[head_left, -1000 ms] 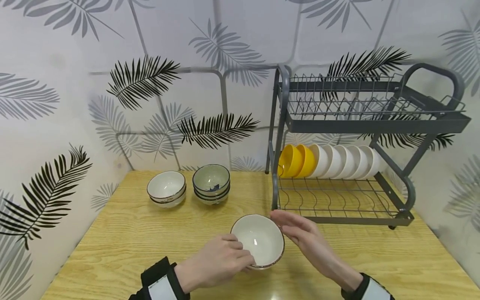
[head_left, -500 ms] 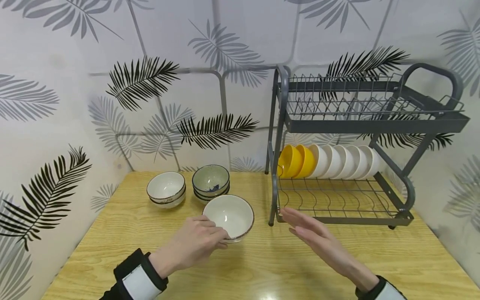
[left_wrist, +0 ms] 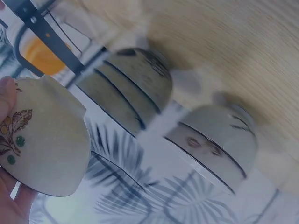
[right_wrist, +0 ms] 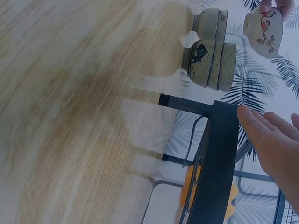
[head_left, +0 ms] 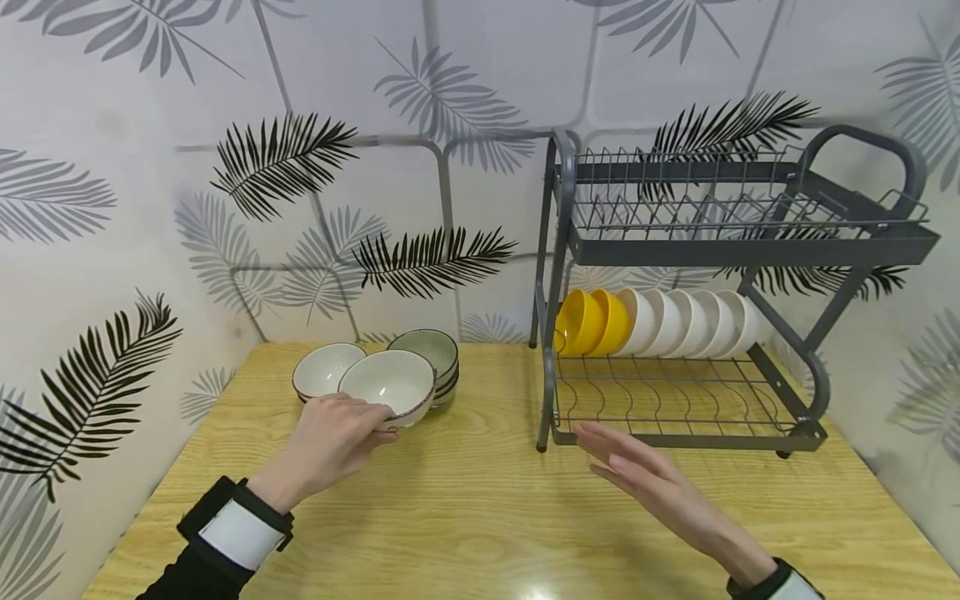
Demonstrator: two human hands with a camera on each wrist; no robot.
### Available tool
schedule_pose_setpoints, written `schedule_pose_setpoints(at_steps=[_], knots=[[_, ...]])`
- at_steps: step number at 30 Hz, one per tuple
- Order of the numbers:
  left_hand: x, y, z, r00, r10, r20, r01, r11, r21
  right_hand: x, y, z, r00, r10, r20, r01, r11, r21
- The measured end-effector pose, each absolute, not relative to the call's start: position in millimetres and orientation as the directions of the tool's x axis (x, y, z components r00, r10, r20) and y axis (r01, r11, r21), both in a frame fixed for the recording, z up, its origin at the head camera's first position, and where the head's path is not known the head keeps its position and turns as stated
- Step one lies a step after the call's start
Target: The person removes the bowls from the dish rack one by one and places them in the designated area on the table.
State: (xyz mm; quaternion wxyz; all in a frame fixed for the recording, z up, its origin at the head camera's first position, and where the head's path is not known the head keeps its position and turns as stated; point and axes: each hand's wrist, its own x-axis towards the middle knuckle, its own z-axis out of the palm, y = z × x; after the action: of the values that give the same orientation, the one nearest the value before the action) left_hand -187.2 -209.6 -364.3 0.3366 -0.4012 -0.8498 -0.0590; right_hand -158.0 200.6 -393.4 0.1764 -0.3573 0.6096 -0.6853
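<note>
Your left hand (head_left: pixel 330 442) is doing all the work here: its fingers are curled on the near left side of the bowl (head_left: pixel 386 383), gripping it by the rim. So the bowl lies just beyond those fingers and a bit to the right, up off the desk (head_left: pixel 465 508), mouth facing up, maybe tilted a touch (hard to call). It's round, so there's no long axis to worry about. Your right hand (head_left: pixel 652 487) is well apart from it, fingers stretched out with nothing in them, near the front of the rack (head_left: pixel 750 252). Can't tell you whether the tips touch the metal.

The thing I'd judge matters most is how the bowl lines up with the two stacks behind it. In the head view it covers part of both: the white stack (head_left: pixel 324 369) is back and to its left, the green stack (head_left: pixel 442 350) back and to its right. The right wrist view shows it apart from both. Your left hand is way nearer to either than the right.

Okay, counts. One bowl in your grip. Two in the white stack, three in the green, all upright. Over to the right, one rack with two tiers, and on the lower one two yellow bowls (head_left: pixel 581 325) plus five white bowls (head_left: pixel 688 325), standing on edge in a row. Leaf-print wall (head_left: pixel 510 83) behind everything.
</note>
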Motion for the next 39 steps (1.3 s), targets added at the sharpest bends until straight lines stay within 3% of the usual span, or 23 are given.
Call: schedule_pose_setpoints(at_steps=[7, 15, 26, 39], knots=[[-204.7, -230.7, -367.0, -0.534, 0.564, 0.630, 0.643, 0.755, -0.131, -157.0, 205.8, -394.3, -0.710, -0.664, 0.232, -0.176, -0.152, -0.973], [-220.7, -245.4, -371.9, -0.618, 0.451, 0.644, 0.538, 0.840, -0.072, -158.2, 211.5, -395.9, -0.694, -0.666, 0.273, -0.190, -0.195, -0.962], [-241.7, -254.4, -384.8, -0.664, 0.347, 0.662, 0.413, 0.909, -0.061, -157.0, 218.0, -398.2, -0.726, -0.652, 0.218, -0.149, -0.161, -0.976], [-260.6, -256.4, -402.7, -0.756, 0.285, 0.589, 0.325, 0.945, -0.040, -156.1, 222.0, -399.5, -0.664, -0.685, 0.301, -0.152, -0.271, -0.951]])
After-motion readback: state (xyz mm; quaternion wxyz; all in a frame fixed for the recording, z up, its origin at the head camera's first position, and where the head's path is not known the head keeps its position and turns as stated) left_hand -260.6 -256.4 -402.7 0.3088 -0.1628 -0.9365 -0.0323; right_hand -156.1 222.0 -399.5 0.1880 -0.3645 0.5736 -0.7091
